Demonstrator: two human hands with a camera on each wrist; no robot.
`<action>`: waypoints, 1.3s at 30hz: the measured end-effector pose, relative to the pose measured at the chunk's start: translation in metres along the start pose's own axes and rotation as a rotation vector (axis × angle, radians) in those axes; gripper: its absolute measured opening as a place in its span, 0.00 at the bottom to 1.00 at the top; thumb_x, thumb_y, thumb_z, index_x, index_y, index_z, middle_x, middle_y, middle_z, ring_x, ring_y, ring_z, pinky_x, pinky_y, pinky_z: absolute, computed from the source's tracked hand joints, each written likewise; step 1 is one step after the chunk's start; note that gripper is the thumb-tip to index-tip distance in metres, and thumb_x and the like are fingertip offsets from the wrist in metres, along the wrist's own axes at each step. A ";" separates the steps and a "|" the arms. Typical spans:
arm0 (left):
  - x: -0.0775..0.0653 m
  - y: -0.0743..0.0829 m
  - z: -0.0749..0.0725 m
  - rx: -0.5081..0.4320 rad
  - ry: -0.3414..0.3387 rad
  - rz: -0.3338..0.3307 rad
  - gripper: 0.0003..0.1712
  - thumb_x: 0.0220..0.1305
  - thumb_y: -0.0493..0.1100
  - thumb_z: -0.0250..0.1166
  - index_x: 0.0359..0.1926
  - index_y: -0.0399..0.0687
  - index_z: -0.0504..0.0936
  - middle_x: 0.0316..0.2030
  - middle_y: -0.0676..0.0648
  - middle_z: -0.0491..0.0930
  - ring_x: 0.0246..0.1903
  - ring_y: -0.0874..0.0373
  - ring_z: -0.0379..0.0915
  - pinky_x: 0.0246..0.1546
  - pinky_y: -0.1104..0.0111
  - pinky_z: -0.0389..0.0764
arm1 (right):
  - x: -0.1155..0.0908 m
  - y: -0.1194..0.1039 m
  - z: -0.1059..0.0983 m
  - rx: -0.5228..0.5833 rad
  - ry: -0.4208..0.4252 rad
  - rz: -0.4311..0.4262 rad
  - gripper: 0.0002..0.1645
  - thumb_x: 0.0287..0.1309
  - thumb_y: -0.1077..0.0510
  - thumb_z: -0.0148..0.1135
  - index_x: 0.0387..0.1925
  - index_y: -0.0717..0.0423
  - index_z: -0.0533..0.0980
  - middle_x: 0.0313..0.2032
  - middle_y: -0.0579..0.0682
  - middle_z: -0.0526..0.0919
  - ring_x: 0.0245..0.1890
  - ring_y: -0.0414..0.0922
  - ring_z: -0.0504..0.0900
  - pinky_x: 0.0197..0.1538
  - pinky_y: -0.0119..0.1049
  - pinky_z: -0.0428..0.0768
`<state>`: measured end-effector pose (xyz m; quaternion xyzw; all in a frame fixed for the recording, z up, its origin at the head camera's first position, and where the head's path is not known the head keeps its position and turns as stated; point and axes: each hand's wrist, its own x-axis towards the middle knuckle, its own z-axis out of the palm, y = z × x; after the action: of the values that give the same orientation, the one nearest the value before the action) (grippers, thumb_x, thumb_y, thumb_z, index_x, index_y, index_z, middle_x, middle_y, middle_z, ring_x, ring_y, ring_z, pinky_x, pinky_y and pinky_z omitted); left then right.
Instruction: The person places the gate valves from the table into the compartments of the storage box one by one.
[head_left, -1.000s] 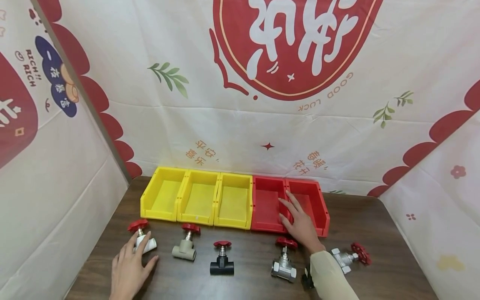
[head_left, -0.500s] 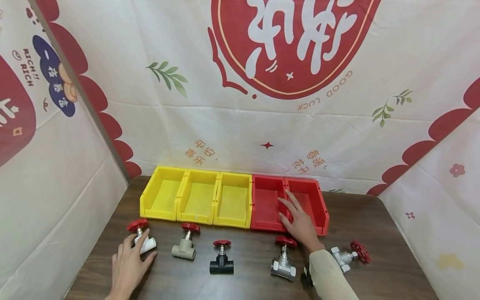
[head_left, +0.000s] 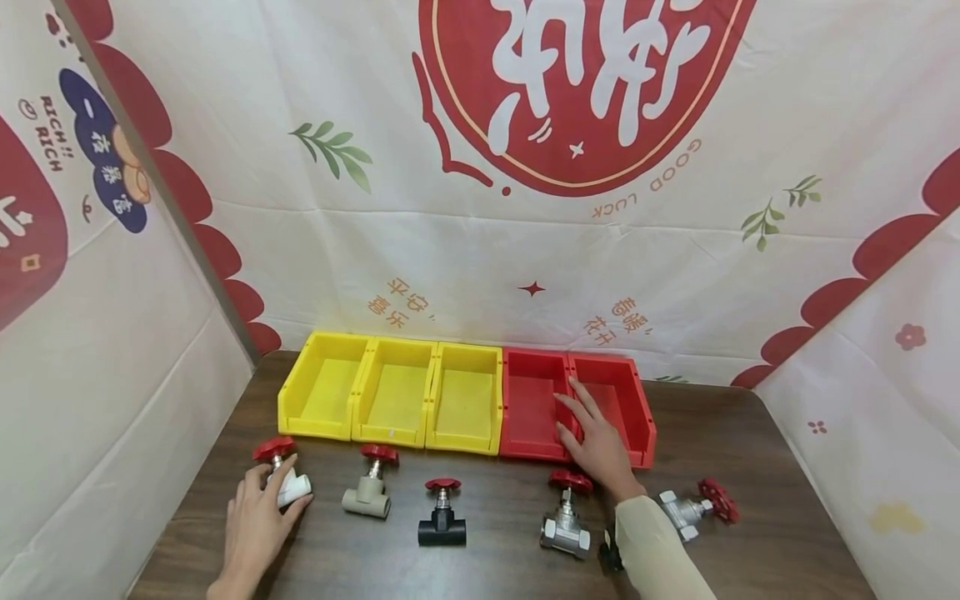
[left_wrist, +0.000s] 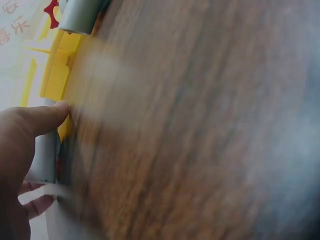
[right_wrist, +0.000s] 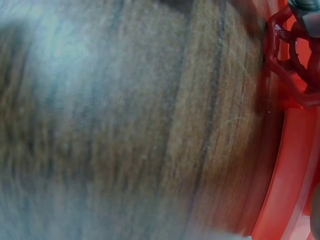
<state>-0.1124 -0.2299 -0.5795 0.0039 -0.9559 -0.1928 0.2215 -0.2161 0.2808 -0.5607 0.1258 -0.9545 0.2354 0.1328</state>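
At the left of the table, my left hand (head_left: pixel 253 523) grips a white tee-shaped valve (head_left: pixel 297 490) with a red handwheel (head_left: pixel 273 448). The left wrist view shows the thumb on one side of its white pipe (left_wrist: pixel 45 162) and fingers beneath; the palm hides part of it. My right hand (head_left: pixel 604 454) rests loosely over the divider between two red bins, fingers spread, holding nothing. In front of that hand lies a steel valve (head_left: pixel 566 529) with a red handwheel. In the right wrist view a handwheel (right_wrist: pixel 279 60) overlaps the red bin's edge (right_wrist: pixel 287 185).
Three yellow bins (head_left: pixel 427 442) adjoin the two red bins (head_left: pixel 528 454) along the table's back. A grey-beige valve (head_left: pixel 367 498) and a black valve (head_left: pixel 442 529) lie in front of them. Another steel valve (head_left: pixel 678 512) is beside the right sleeve (head_left: pixel 656 542). Printed cloth (head_left: pixel 465 250) surrounds the table.
My left fingers and thumb have drawn in around the white valve from a looser, more spread pose. The right hand stays over the red bins. The head view has shifted slightly.
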 end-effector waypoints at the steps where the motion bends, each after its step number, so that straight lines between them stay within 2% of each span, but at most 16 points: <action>1: 0.000 -0.001 0.000 -0.009 0.004 0.004 0.40 0.38 0.43 0.81 0.56 0.44 0.77 0.46 0.32 0.68 0.37 0.37 0.69 0.27 0.51 0.65 | 0.000 0.000 0.000 0.001 -0.001 0.002 0.39 0.53 0.51 0.69 0.66 0.36 0.65 0.73 0.37 0.46 0.26 0.42 0.75 0.31 0.38 0.78; 4: 0.001 -0.001 0.000 -0.028 -0.005 0.009 0.39 0.37 0.41 0.81 0.55 0.44 0.77 0.46 0.32 0.68 0.36 0.38 0.69 0.29 0.50 0.67 | 0.000 0.000 0.001 0.002 -0.003 0.011 0.39 0.53 0.51 0.69 0.66 0.36 0.66 0.73 0.37 0.46 0.28 0.44 0.77 0.32 0.41 0.79; 8: 0.002 0.000 -0.003 -0.051 -0.048 -0.013 0.36 0.40 0.40 0.80 0.55 0.43 0.77 0.47 0.30 0.66 0.37 0.38 0.69 0.31 0.47 0.70 | 0.000 0.000 0.001 0.003 -0.009 0.022 0.40 0.52 0.51 0.70 0.67 0.35 0.65 0.73 0.36 0.46 0.30 0.45 0.78 0.34 0.43 0.80; 14: 0.004 0.001 -0.005 -0.075 -0.102 -0.062 0.33 0.44 0.39 0.78 0.54 0.42 0.77 0.47 0.28 0.67 0.38 0.37 0.69 0.32 0.46 0.71 | 0.000 -0.001 0.001 0.000 -0.006 0.023 0.40 0.52 0.51 0.70 0.66 0.36 0.66 0.73 0.37 0.46 0.28 0.44 0.77 0.32 0.41 0.80; 22: 0.001 0.000 -0.004 -0.074 -0.068 -0.056 0.34 0.39 0.37 0.80 0.51 0.42 0.78 0.44 0.28 0.69 0.36 0.36 0.70 0.31 0.45 0.72 | 0.000 -0.004 0.001 -0.001 -0.015 0.023 0.38 0.53 0.52 0.69 0.66 0.37 0.66 0.73 0.38 0.47 0.21 0.41 0.71 0.29 0.36 0.75; 32: 0.003 0.003 -0.005 -0.068 -0.091 -0.072 0.33 0.42 0.37 0.79 0.52 0.40 0.78 0.44 0.28 0.69 0.37 0.36 0.70 0.33 0.45 0.72 | 0.000 -0.004 -0.001 -0.012 -0.010 0.029 0.38 0.53 0.52 0.69 0.66 0.38 0.66 0.73 0.39 0.48 0.23 0.41 0.72 0.30 0.37 0.76; 39: 0.004 0.004 -0.006 -0.087 -0.086 -0.047 0.32 0.43 0.36 0.78 0.52 0.40 0.78 0.43 0.28 0.70 0.37 0.37 0.70 0.32 0.46 0.72 | 0.000 -0.005 -0.001 -0.014 -0.002 0.028 0.39 0.52 0.52 0.69 0.66 0.39 0.67 0.73 0.40 0.48 0.24 0.42 0.74 0.31 0.39 0.78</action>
<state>-0.1134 -0.2289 -0.5710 0.0086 -0.9549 -0.2394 0.1754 -0.2145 0.2775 -0.5576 0.1119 -0.9580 0.2302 0.1296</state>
